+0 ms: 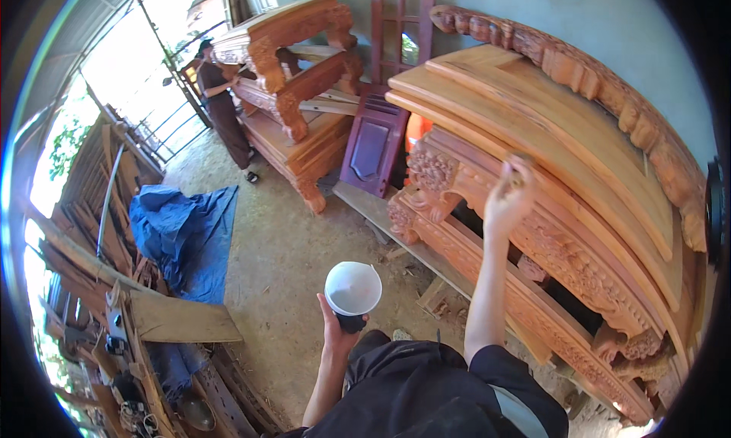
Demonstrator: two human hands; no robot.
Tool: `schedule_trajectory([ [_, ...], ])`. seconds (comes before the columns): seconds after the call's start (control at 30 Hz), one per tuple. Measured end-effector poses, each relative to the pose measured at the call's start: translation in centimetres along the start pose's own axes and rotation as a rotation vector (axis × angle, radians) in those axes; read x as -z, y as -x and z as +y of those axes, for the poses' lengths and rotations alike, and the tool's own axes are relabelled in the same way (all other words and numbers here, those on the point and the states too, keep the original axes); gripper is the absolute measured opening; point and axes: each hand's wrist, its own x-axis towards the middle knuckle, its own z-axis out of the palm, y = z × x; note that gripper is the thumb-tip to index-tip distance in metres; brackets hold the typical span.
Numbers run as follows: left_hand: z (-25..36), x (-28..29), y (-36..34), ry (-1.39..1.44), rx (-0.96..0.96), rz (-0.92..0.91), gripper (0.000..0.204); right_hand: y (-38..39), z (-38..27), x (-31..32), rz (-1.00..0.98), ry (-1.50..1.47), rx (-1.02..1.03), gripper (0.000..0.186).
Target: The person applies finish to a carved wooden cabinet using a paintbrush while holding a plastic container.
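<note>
My left hand (335,333) holds up a white plastic cup (353,287) with a black lower part. Its mouth faces up, and the inside looks pale, with nothing distinct in it. My right hand (509,202) is raised at the edge of the stacked wooden boards (563,122), its fingers closed and slightly blurred. Something small and brownish seems to be at the fingertips, too unclear to name. Below that hand is a carved wooden table frame (563,259) with floral relief; whether the hand touches the wood I cannot tell.
Another person (221,103) stands far left beside stacked carved tables (293,80). A purple panel door (373,145) leans nearby. On the left lie a blue tarp (183,240), scrap planks (99,232) and a flat board (183,316). A carved beam (579,69) rests along the wall.
</note>
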Motion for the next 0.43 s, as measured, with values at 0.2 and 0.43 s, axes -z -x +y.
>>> schedule_trajectory([
  [0.2, -0.3, 0.0, -1.2, -0.059, 0.037, -0.039, 0.071, -2.6, 0.5, 7.4, 0.178, 0.357, 0.002, 0.012],
  [0.43, 0.5, 2.2, -2.2, -0.004, 0.087, -0.027, 0.069, -1.8, 2.5, 7.3, 0.348, 0.449, -0.056, 0.033],
])
